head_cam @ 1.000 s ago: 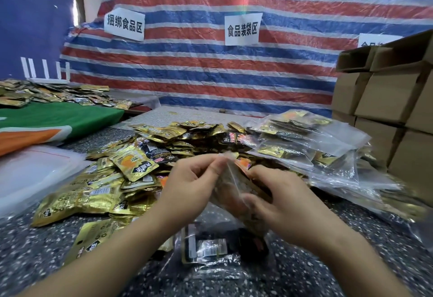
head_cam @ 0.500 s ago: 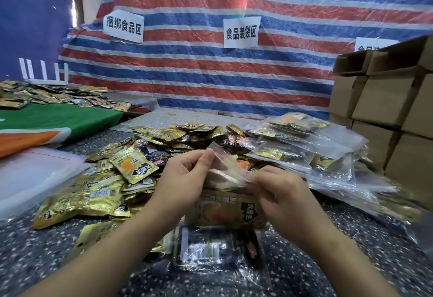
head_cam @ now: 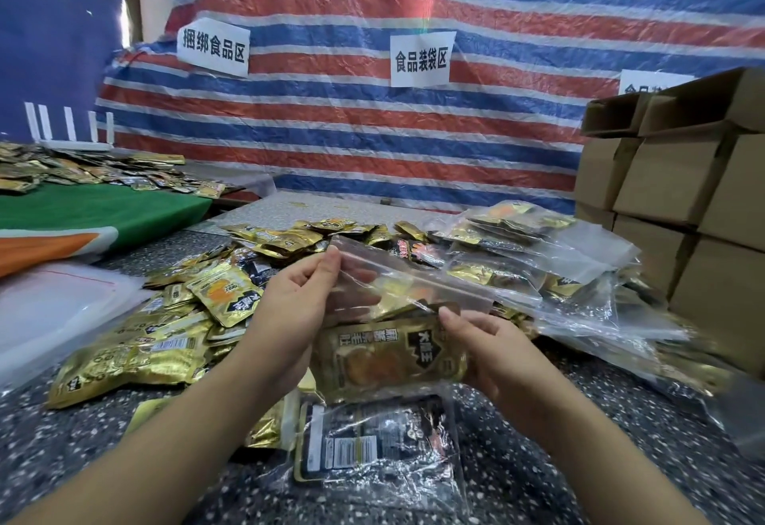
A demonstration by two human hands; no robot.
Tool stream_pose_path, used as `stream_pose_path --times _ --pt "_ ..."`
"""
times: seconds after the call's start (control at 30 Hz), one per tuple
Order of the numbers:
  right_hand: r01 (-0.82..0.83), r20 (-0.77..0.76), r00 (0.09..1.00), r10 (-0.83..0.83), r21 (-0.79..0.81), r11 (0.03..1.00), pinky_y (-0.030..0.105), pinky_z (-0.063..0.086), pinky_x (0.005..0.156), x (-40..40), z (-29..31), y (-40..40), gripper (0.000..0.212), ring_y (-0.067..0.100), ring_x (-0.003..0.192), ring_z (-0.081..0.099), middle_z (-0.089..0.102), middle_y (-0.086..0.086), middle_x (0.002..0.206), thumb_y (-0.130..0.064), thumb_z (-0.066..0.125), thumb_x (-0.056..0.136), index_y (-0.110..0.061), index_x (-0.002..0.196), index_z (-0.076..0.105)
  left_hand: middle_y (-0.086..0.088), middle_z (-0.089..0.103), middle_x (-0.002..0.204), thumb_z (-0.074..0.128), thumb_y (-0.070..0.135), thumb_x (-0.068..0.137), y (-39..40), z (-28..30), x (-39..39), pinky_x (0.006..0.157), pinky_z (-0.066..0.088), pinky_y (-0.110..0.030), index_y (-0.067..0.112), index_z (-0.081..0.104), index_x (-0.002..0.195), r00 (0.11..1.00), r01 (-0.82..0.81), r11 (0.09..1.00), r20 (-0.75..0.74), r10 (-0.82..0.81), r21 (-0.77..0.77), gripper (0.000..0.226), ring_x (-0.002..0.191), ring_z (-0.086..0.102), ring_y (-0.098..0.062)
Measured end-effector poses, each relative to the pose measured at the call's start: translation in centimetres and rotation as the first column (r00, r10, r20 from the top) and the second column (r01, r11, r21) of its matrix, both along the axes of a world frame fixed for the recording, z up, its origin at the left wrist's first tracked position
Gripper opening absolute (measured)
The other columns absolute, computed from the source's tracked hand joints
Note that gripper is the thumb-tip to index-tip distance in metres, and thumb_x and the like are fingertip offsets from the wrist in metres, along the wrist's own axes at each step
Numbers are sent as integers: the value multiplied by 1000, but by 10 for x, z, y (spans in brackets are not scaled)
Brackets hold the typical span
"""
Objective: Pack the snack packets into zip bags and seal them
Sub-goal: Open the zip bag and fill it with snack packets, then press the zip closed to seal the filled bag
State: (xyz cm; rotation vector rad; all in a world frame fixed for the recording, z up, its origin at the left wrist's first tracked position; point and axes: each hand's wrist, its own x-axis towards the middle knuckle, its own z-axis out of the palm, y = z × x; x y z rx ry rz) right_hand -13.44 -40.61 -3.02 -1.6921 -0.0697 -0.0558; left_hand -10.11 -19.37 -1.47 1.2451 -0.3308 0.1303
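Note:
My left hand [head_cam: 296, 303] pinches the top left edge of a clear zip bag [head_cam: 403, 276] held above the table. My right hand [head_cam: 486, 348] grips the bag lower down on the right, its fingers curled round the bag and the gold snack packets [head_cam: 389, 359] inside it. The bag's zip strip runs slanting from my left fingers toward the right. A pile of loose gold snack packets [head_cam: 174, 338] covers the table to the left and behind. Another bag with dark packets [head_cam: 372, 441] lies flat on the table just below my hands.
A heap of filled zip bags [head_cam: 550, 276] lies to the right. Stacked cardboard boxes [head_cam: 683, 201] stand at the far right. Empty clear bags [head_cam: 54, 317] lie at the left by a green cloth [head_cam: 95, 214]. A striped tarp [head_cam: 372, 131] hangs behind.
The bag has been lifted and spread wider between my hands. My left hand moved up along its top edge while my right hand slid down to its lower right side.

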Motion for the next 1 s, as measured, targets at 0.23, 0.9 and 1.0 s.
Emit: stream_pose_path --times 0.23,0.9,1.0 --pt "125 5 992 -129 216 968 32 56 50 -2 6 10 25 23 57 69 71 12 70 -22 64 93 1 89 69 -7 77 94 49 60 80 5 0 3 70 60 -33 15 72 94 1000 13 981 5 -14 194 52 84 75 -21" --pt "-92 404 914 28 141 986 31 59 76 -21 29 -2 14 26 91 74 76 13 95 -22 66 83 -20 90 78 -16 75 89 48 43 82 3 8 -5 56 56 -30 16 79 75 951 294 956 -97 -292 0 41 77 74 -27" --pt "-156 361 924 129 47 987 33 58 83 -24 27 1 17 27 97 73 76 14 99 -24 72 84 -13 95 77 -14 75 88 48 43 85 0 6 -7 60 58 -32 16 79 78 952 290 957 -99 -288 -3 42 76 73 -25"
